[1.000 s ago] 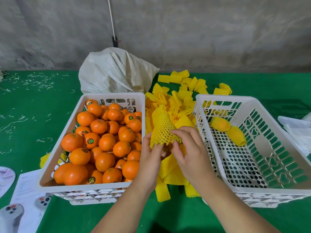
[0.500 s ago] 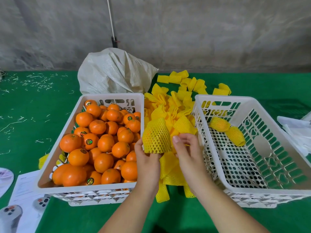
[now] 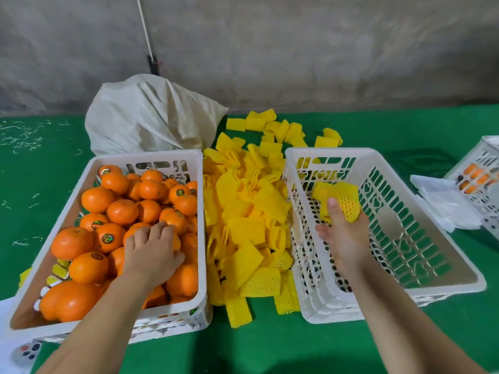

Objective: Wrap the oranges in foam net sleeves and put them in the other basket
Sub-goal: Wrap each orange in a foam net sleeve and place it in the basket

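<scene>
Right hand (image 3: 344,233) grips sleeved orange (image 3: 344,202) over white basket (image 3: 459,276); foam soft, grippy, fruit firm. Left hand (image 3: 151,249), at 9 o'clock, fingers curled over bare oranges (image 3: 97,199); smooth, cup whole fruit.

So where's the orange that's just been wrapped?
The wrapped orange is in the right hand, over the right basket, touching another wrapped one.
</scene>
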The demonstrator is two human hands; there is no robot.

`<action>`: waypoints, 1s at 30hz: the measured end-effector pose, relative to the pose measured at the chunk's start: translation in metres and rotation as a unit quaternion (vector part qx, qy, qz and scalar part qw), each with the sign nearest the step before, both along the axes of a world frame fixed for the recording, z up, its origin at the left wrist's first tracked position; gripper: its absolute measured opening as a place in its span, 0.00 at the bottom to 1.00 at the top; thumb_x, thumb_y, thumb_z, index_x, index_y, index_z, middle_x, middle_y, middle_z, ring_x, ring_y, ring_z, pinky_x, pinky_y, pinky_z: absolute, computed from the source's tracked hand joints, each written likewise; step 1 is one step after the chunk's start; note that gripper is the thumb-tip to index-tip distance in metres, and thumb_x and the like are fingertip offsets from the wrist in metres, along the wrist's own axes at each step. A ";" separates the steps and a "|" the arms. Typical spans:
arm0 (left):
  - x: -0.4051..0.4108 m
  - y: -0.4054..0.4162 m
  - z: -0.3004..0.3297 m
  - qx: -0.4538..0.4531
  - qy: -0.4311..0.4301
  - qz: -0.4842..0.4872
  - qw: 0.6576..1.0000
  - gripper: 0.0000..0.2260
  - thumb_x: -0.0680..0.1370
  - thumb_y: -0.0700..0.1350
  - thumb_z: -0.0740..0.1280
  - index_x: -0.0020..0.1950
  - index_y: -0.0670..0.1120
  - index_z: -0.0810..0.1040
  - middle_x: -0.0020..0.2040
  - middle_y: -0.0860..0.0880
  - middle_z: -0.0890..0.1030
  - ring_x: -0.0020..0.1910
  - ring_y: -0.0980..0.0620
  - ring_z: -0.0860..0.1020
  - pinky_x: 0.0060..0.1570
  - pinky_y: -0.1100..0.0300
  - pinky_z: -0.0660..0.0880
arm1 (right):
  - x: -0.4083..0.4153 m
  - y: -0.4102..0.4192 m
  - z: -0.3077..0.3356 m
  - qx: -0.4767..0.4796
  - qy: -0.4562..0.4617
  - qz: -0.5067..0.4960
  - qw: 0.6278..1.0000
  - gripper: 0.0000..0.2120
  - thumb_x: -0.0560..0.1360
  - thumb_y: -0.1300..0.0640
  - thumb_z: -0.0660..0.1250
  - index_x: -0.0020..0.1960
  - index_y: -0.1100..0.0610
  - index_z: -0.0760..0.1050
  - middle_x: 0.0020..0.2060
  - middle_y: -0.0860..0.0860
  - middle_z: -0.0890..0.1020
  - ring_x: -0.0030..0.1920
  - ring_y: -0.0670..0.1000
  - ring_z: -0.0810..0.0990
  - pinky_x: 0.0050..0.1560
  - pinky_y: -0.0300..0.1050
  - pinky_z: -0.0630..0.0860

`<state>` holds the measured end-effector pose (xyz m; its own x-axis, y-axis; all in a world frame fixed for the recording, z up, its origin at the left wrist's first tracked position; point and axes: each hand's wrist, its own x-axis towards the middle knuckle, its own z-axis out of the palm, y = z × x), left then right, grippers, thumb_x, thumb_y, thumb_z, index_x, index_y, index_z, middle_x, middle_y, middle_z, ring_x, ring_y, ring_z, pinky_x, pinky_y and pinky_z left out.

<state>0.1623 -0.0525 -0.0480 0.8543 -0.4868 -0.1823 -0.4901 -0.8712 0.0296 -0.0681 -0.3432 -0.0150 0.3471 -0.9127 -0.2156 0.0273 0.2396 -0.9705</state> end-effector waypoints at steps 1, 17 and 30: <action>0.002 -0.001 0.000 0.010 -0.005 -0.005 1.000 0.31 0.79 0.62 0.66 0.79 0.55 0.63 0.79 0.51 0.65 0.77 0.40 0.62 0.72 0.41 0.60 | 0.001 -0.004 -0.008 0.021 0.012 -0.013 1.000 0.42 0.75 0.41 0.75 0.80 0.43 0.55 0.68 0.52 0.76 0.47 0.52 0.87 0.45 0.46 0.84; -0.030 -0.010 0.028 -0.455 0.037 0.010 0.890 0.34 0.76 0.63 0.72 0.78 0.53 0.66 0.72 0.53 0.73 0.66 0.63 0.72 0.61 0.64 0.73 | 0.040 0.067 -0.062 -0.402 0.400 0.425 0.706 0.15 0.79 0.44 0.66 0.65 0.39 0.75 0.79 0.52 0.60 0.77 0.56 0.52 0.75 0.63 0.59; -0.091 -0.068 -0.002 -0.573 0.308 0.016 0.759 0.29 0.74 0.63 0.73 0.73 0.58 0.71 0.57 0.60 0.82 0.53 0.59 0.83 0.53 0.61 0.81 | 0.061 0.085 -0.027 -0.060 -0.028 0.185 0.981 0.18 0.78 0.58 0.73 0.63 0.42 0.76 0.53 0.45 0.84 0.54 0.43 0.84 0.50 0.42 0.82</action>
<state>0.0711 -0.1202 -0.0505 0.7936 -0.6080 -0.0243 -0.0545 -0.1107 0.9924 -0.0073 -0.2580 -0.0417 0.6674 -0.7398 -0.0855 0.0139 0.1272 -0.9918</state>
